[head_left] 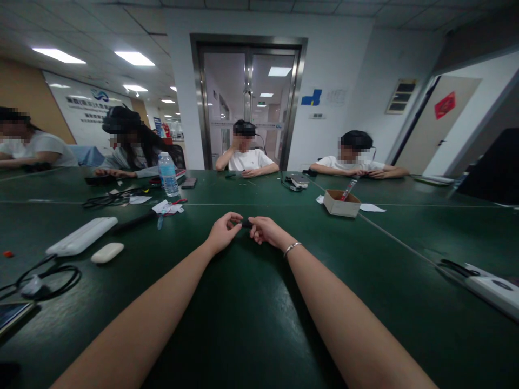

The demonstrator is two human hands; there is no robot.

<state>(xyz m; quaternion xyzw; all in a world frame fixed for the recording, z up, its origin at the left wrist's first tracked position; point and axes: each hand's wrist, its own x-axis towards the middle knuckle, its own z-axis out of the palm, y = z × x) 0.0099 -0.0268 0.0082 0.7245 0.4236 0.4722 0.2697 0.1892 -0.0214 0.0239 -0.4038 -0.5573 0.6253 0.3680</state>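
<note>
Over the green table [251,281], both my hands meet around a small black object [246,223]. My right hand [265,231], with a silver bracelet at the wrist, pinches the object's right end between thumb and fingers. At its left end is my left hand [225,231], fingers curved and thumb close to the object, with a gap between thumb and fingers. The object is small and dark, and its details cannot be made out.
Left lie a white power bank [82,236], a white case [107,253], cables and a phone [16,316]. Farther back stand a water bottle [168,175] and an open box [341,204]. A white device [492,289] lies right. Several people sit across the table.
</note>
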